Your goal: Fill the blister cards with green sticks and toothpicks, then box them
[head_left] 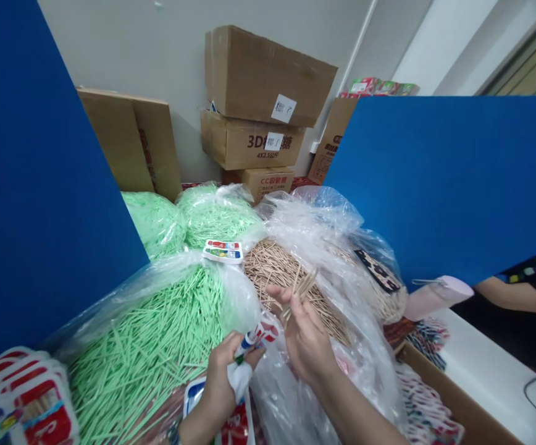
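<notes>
A: From the head view, what step is in hand?
B: My reading: portioning sticks. The right hand [309,340] has a small bunch of brown sticks [305,285] raised over the loose brown pile [268,262], which lies in a clear bag [312,216].
A: And the left hand [221,380]?
B: Its grip is closed around a printed packet [268,327], held low, just beside the right hand. I can't tell whether the packet's mouth is open.
A: How far open is the right grip?
B: Barely; thumb and fingers are pinched about the bunch, the sticks' tips poking up unevenly.
A: What would the next move call for?
B: I'd judge a steady pinch, with the ends evened up so none slip out.
A: Anything close by?
B: Green sticks [152,334] to the left, and a flat printed packet [222,251] beyond, between the heaps.
</notes>
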A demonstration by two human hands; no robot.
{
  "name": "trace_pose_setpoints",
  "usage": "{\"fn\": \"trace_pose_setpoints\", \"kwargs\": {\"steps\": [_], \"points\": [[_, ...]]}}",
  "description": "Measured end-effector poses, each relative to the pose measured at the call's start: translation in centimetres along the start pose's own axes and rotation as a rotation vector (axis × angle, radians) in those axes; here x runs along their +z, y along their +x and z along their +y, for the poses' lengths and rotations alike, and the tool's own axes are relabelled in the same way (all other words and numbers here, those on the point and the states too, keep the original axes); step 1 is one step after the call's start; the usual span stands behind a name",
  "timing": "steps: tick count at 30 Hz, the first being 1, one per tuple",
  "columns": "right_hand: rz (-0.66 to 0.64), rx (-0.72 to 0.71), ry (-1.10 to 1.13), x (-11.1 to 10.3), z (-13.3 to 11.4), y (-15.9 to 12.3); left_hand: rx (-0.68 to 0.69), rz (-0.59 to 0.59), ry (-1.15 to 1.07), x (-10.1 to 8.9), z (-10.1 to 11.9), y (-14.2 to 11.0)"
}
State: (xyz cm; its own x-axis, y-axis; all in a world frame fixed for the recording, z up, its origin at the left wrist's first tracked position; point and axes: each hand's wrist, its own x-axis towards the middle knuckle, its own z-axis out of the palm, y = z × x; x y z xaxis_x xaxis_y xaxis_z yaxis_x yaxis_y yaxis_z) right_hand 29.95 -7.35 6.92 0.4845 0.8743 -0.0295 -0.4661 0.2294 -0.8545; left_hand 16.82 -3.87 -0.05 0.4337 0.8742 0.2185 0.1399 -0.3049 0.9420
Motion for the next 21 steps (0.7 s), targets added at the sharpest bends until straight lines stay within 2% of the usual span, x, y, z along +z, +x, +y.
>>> {"fn": "trace_pose_setpoints", "kwargs": {"steps": [4, 10, 15, 21], "points": [[0.041, -0.081, -0.067, 0.4, 0.7, -0.1, 0.096, -0.026, 0.14, 0.6, -0.3, 0.6], [0.043, -0.119, -0.234, -1.1, 2.1, 0.2, 0.124, -0.027, 0.124, 1.3, 0.0, 0.8], [-0.042, -0.142, -0.445, -2.8, 2.7, 0.6, 0.099, -0.037, 0.121, 1.5, 0.7, 1.7], [-0.198, -0.188, -0.734, -4.7, 0.8, 2.1, 0.191, -0.063, 0.169, 1.9, 1.0, 3.6]]}}
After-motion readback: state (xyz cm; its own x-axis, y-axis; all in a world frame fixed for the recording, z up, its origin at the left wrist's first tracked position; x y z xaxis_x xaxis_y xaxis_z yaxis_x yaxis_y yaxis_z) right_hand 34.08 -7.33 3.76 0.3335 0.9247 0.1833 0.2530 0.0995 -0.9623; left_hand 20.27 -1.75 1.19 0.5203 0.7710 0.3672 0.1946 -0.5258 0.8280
